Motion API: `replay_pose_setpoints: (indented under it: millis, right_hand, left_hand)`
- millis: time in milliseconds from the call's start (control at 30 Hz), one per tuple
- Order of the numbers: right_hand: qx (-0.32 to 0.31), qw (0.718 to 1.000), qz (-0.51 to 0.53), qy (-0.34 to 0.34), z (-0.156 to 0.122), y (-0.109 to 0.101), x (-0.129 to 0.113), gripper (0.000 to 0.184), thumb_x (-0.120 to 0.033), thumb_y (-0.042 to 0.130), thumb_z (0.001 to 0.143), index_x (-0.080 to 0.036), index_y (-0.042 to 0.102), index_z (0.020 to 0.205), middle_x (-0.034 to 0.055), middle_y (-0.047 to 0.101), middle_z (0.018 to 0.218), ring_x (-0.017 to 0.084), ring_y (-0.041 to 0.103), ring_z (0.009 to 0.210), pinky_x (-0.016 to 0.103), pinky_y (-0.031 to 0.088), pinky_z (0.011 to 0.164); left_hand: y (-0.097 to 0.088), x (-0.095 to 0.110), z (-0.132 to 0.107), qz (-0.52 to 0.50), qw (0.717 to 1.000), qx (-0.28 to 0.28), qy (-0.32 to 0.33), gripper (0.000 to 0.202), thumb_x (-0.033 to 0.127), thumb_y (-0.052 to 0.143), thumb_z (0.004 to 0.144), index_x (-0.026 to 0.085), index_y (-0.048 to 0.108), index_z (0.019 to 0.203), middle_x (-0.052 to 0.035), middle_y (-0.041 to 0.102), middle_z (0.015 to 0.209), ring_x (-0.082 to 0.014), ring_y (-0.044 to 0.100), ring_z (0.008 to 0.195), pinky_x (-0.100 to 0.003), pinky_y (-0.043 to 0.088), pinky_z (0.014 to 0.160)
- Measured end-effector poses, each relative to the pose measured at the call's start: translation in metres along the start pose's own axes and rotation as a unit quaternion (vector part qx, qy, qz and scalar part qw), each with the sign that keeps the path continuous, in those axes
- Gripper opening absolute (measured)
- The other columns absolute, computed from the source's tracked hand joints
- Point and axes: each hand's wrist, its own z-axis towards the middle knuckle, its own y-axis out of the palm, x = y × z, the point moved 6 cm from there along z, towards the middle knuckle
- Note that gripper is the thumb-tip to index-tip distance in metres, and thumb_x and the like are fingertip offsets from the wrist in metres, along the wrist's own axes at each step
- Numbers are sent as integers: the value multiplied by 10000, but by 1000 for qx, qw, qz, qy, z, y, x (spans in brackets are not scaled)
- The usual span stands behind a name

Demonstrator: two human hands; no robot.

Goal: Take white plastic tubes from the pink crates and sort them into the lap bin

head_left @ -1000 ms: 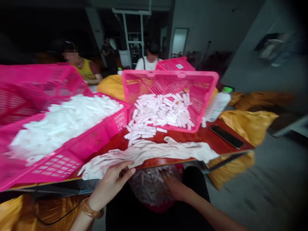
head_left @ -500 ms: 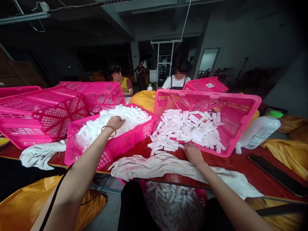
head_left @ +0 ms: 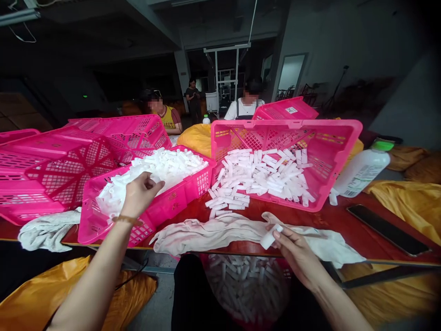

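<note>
Right hand (head_left: 296, 253) holds a white tube (head_left: 271, 236) (bottle label (head_left: 361, 175) illegible).

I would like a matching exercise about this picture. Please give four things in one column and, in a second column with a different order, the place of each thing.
Things:
1. black phone
2. white bottle with a green cap
3. small white tube
4. pale cloth

Places:
A. beside the big pink crate
B. held in the right hand
C. along the near edge of the red table
D. flat on the table, toward its right end

Right pairs: 1-D, 2-A, 3-B, 4-C.
</note>
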Motion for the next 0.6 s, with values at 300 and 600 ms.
replay_pose_setpoints:
  millis: [300,600]
  right_hand:
    - [-193,980,-53,18,-44,75,23,305,-470,654,874,-175,581,892,-38,501,725,91,445,617,205,375,570]
    - [-168,895,-365,-192,-74,76,13,118,-225,468,981,-163,569,985,71,587,941,180,537,848,309,459,793]
  left_hand:
    - [91,99,-182,-224,950,-212,41,248,429,504,961,218,608,1039,-24,672,876,-173,631,780,-261,473,721]
    - [129,126,-238,-235,898,-356,111,175,362,437,995,228,545,961,-30,649,909,-192,624,850,-283,457,790]
